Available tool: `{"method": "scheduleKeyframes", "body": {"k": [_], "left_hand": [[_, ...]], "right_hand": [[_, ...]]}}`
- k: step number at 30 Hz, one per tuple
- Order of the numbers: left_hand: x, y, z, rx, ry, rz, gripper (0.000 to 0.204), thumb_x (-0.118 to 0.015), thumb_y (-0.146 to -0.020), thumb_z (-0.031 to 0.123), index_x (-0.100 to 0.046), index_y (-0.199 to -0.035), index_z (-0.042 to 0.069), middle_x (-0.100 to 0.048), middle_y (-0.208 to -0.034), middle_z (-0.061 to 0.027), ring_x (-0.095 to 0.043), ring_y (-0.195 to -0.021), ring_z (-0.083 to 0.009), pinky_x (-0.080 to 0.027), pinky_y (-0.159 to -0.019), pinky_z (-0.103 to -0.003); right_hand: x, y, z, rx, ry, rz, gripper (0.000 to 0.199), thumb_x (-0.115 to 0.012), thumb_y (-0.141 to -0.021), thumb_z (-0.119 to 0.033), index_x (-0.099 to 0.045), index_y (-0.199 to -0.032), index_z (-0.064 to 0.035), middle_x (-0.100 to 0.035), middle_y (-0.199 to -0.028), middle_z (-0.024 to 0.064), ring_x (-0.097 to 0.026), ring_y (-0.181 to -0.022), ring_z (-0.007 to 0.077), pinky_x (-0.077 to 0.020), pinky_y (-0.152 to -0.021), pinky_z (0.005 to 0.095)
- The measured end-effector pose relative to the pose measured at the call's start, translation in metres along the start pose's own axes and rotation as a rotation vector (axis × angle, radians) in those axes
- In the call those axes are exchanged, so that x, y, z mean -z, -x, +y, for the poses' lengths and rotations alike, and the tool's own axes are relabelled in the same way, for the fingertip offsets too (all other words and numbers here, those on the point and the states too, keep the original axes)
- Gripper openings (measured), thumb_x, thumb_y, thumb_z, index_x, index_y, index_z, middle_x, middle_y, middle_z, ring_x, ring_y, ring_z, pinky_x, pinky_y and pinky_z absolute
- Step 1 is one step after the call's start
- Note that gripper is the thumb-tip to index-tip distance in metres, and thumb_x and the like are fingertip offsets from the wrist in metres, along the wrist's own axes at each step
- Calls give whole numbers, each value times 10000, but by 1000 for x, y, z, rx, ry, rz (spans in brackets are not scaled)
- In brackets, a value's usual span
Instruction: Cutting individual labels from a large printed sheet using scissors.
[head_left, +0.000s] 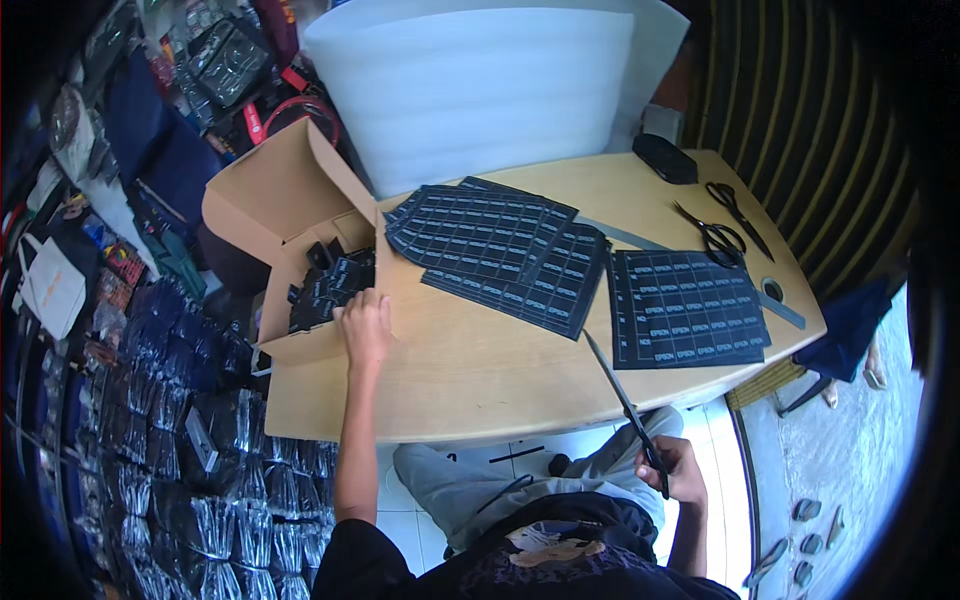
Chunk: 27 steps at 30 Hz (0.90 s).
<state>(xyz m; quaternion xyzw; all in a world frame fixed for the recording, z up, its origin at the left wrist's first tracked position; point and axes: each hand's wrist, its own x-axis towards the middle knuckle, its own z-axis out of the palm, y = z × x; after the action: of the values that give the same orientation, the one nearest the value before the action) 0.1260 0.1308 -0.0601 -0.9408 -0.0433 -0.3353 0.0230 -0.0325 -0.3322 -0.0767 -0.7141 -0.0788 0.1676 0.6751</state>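
Observation:
My left hand [367,325] is at the near right corner of an open cardboard box [285,185], its fingers bent over the rim beside the black cut pieces [335,290] inside. Whatever those fingers hold, if anything, is hidden. Below the table's front edge, my right hand [678,470] grips a pair of long black-handled scissors [625,400] by the handles. Their blades point up and left, with the tips over the table near a fanned stack of black printed sheets [490,240]. Another stack of black printed sheets [685,310] lies to the right.
On the wooden table [470,380] are two more pairs of scissors [720,240], [742,215], a metal ruler [625,235], a tape roll [772,289] and a black case [665,158]. A white foam roll [480,90] stands behind. Plastic-wrapped bundles [220,510] crowd the left.

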Motion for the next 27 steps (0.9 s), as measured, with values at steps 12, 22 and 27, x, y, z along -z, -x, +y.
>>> {"method": "scheduleKeyframes", "body": {"k": [12, 22, 27], "left_hand": [[8, 20, 61, -18, 188, -12, 647, -693, -740, 309, -443, -1297, 93, -373, -1317, -172, -333, -1237, -350, -154, -1032, -532], [18, 64, 303, -475, 919, -306, 657, -667, -787, 382, -421, -1303, 58, -387, -1360, -155, -321, -1292, -336, -197, -1035, -527], [-15, 54, 340, -468, 565, -416, 809, -524, -758, 638, -328, -1406, 196, -261, -1450, -200, -195, -1347, -404, -108, -1077, -562]], "right_hand": [[-8, -1, 18, 29, 340, 319, 256, -761, -716, -180, -568, -720, -11, -509, -587, 0, -432, -518, 54, -327, -467, 228], [-7, -3, 20, 145, -65, 596, 243, -751, -747, -155, -553, -720, -17, -504, -583, -29, -433, -537, 36, -325, -474, 215], [3, 11, 27, 97, -18, 649, 231, -737, -762, -138, -547, -711, -18, -491, -583, -38, -429, -537, 27, -312, -478, 201]]}}
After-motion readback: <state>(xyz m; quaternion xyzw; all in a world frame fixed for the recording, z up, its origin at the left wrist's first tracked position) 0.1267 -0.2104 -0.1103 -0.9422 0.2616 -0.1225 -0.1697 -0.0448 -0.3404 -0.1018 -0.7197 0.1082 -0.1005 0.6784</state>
